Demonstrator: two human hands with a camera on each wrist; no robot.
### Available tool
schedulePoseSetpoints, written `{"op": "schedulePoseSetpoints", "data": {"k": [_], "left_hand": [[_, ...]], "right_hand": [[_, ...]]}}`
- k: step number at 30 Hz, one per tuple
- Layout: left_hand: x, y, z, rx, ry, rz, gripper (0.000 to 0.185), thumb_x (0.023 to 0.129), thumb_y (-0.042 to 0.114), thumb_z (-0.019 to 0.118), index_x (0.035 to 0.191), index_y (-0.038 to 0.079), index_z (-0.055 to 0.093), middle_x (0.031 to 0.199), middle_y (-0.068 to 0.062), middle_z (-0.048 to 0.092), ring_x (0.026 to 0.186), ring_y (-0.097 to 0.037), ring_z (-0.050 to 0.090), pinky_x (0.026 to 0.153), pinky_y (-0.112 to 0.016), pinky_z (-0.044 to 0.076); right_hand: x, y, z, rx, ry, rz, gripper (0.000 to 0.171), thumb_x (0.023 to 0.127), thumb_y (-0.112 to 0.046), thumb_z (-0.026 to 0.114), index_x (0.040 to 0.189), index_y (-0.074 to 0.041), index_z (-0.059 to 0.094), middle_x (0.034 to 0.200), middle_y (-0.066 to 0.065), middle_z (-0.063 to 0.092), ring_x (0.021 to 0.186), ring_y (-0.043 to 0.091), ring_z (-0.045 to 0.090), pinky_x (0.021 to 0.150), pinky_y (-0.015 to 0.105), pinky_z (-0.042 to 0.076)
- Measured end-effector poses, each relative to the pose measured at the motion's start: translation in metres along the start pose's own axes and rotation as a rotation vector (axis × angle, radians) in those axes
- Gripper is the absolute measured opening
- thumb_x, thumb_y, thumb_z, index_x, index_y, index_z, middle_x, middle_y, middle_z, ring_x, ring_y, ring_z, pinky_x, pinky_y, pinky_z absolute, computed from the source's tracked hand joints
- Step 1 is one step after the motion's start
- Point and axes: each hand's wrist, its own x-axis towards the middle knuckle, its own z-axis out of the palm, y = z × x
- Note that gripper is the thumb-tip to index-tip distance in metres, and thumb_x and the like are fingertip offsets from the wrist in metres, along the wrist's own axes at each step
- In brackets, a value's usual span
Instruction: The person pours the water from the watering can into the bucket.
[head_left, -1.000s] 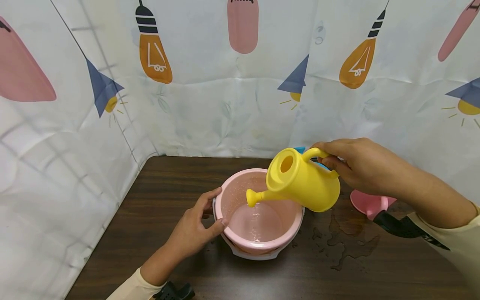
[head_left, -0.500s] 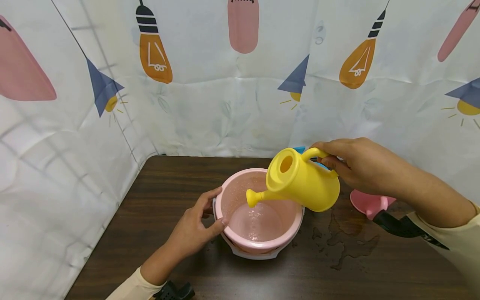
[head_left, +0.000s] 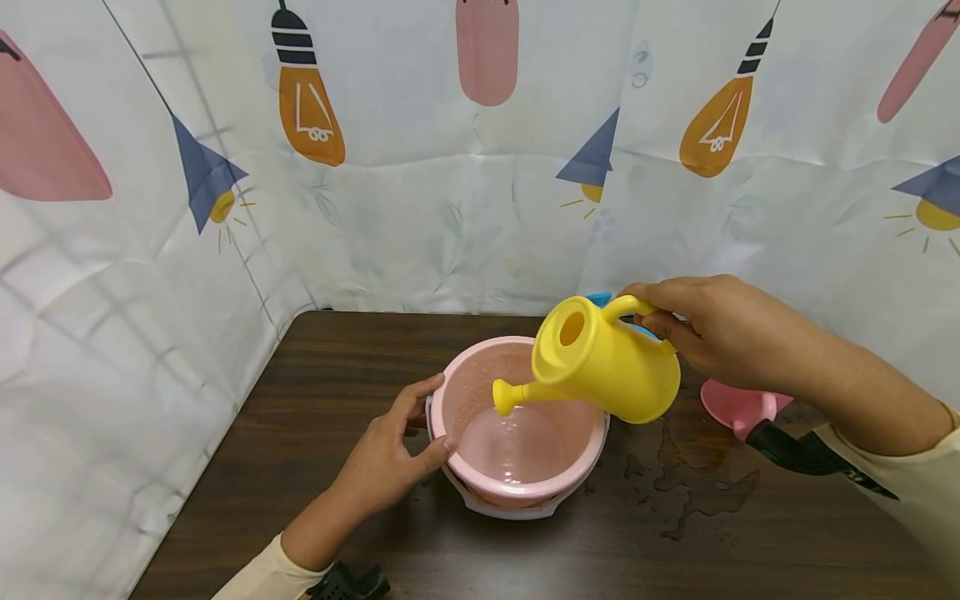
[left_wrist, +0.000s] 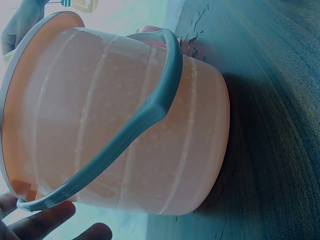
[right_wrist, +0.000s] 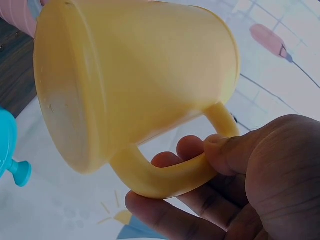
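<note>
A pink bucket (head_left: 512, 490) stands on the dark wooden table, with a thin stream of water falling into it. My left hand (head_left: 386, 458) grips its left rim, thumb over the edge. From the side, the left wrist view shows the grey bail handle (left_wrist: 157, 102) hanging down along the bucket wall. My right hand (head_left: 723, 325) holds a yellow watering can (head_left: 633, 383) by its handle (right_wrist: 167, 180), fingers and thumb curled round it. The can tilts left and its spout (head_left: 506, 396) is over the bucket's opening.
Spilled water (head_left: 697, 483) lies on the table right of the bucket. A pink plastic item (head_left: 735, 404) sits under the right forearm. Something blue (head_left: 600, 298) is partly hidden behind the can. A patterned white curtain (head_left: 420, 233) hangs behind and to the left.
Both hands, the bucket and the watering can keep their places. Only the falling water and the ripples in the bucket look different.
</note>
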Motion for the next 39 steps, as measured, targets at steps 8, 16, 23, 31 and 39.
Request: {"op": "schedulePoseSetpoints", "data": {"k": [8, 16, 23, 31, 39], "left_hand": [[0.0001, 0.0009, -0.0001, -0.002, -0.002, -0.002, 0.070, 0.091, 0.037, 0.073, 0.153, 0.031, 0.040, 0.121, 0.000, 0.070, 0.103, -0.019, 0.067, 0.088, -0.057, 0.052], [0.0002, 0.0003, 0.0001, 0.003, 0.003, 0.019, 0.071, 0.091, 0.035, 0.073, 0.153, 0.031, 0.040, 0.122, 0.000, 0.070, 0.102, -0.016, 0.068, 0.086, -0.056, 0.053], [0.0006, -0.0001, 0.0001, 0.008, 0.005, 0.025, 0.070, 0.091, 0.037, 0.073, 0.153, 0.032, 0.040, 0.123, 0.002, 0.070, 0.102, -0.015, 0.068, 0.086, -0.055, 0.053], [0.0006, -0.0005, 0.0008, 0.002, 0.008, 0.024, 0.070, 0.091, 0.033, 0.074, 0.153, 0.032, 0.040, 0.122, 0.000, 0.070, 0.102, -0.016, 0.068, 0.086, -0.056, 0.053], [0.0007, 0.0005, -0.0002, 0.009, 0.004, 0.006, 0.071, 0.091, 0.039, 0.073, 0.153, 0.032, 0.040, 0.123, 0.001, 0.070, 0.103, -0.017, 0.068, 0.087, -0.055, 0.053]], "right_hand": [[0.0003, -0.0005, -0.0005, -0.003, -0.001, -0.010, 0.039, 0.091, 0.000, 0.074, 0.127, -0.012, 0.070, 0.105, -0.003, 0.070, 0.079, 0.012, 0.055, 0.067, 0.036, 0.049], [0.0027, -0.0022, -0.0008, -0.009, 0.015, -0.033, 0.035, 0.093, 0.000, 0.071, 0.123, -0.018, 0.070, 0.102, -0.006, 0.070, 0.078, 0.011, 0.056, 0.066, 0.034, 0.049], [0.0027, -0.0024, -0.0007, -0.006, 0.030, -0.042, 0.038, 0.091, 0.000, 0.072, 0.123, -0.020, 0.070, 0.101, -0.008, 0.070, 0.078, 0.009, 0.055, 0.066, 0.033, 0.049], [0.0024, -0.0022, 0.0004, -0.004, 0.035, -0.042, 0.040, 0.091, 0.000, 0.073, 0.127, -0.018, 0.071, 0.104, -0.005, 0.072, 0.080, 0.010, 0.058, 0.067, 0.035, 0.051], [0.0030, -0.0038, 0.0003, 0.006, 0.025, -0.019, 0.042, 0.091, 0.000, 0.074, 0.130, -0.015, 0.070, 0.110, -0.004, 0.072, 0.086, 0.011, 0.063, 0.072, 0.038, 0.054]]}}
